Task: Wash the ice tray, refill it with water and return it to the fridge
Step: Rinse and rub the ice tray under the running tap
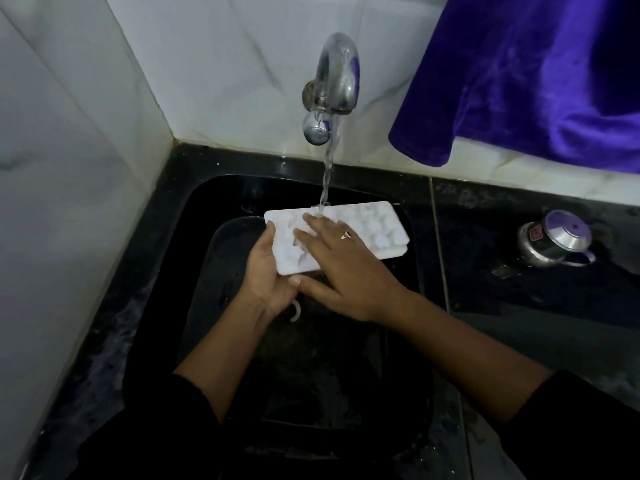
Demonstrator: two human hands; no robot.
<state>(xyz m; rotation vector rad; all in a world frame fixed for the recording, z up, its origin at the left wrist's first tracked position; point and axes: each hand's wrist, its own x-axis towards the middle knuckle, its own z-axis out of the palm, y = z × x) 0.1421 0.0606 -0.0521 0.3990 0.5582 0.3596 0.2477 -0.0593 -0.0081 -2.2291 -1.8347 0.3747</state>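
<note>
Dim, soft footage; dark sink [398, 188] swallows detail, wide-angle edges bend.

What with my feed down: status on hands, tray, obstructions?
Left hand grips ice tray end. Right hand flat on it, under running tap. Nothing blocking.

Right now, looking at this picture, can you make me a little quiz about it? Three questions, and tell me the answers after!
1. True or false: the tap is turned off.
2. Which hand lies with straight fingers on top of the ice tray? A) left hand B) right hand C) neither
3. Fill in: the hanging cloth is coloured ____.
Key: 1 false, water pours from it onto the ice tray. 2 B; the left hand grips the ice tray's end. 3 purple.
</note>
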